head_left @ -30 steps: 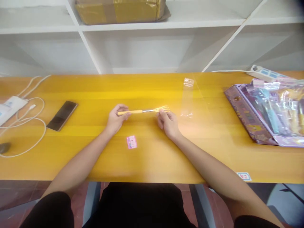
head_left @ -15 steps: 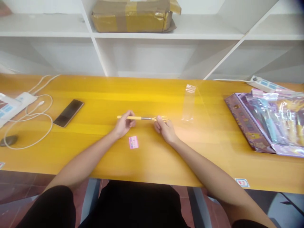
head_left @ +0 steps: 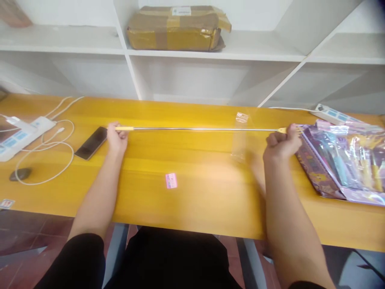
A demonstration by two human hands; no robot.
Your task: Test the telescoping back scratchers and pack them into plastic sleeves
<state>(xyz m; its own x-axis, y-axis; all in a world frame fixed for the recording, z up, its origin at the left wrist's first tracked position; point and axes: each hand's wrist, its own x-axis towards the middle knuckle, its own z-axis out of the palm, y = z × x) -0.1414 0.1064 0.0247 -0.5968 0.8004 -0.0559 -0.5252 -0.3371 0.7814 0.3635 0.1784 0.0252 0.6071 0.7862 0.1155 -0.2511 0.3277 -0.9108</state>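
Observation:
A telescopic back scratcher [head_left: 198, 129] with a yellow handle, a thin metal rod and a yellow claw head stretches at full length above the yellow table [head_left: 192, 200]. My left hand [head_left: 117, 138] is closed round its yellow handle at the left, beside a black phone [head_left: 92, 142]. My right hand [head_left: 281, 145] is closed round the claw end at the right, close to a pile of purple packets [head_left: 339, 156]. A clear plastic sleeve [head_left: 240, 136] lies on the table under the rod. A small pink label [head_left: 171, 180] lies between my forearms.
A white power strip [head_left: 21, 134] with white cables [head_left: 48, 160] and a dark mouse [head_left: 19, 174] sit at the left. Another power strip [head_left: 333, 114] lies at the back right. White shelves behind the table hold a taped cardboard parcel [head_left: 177, 28].
My hands have moved far apart, left hand leftward and right hand rightward, and the back scratcher has been pulled out from short to its full length. The camera tilted slightly.

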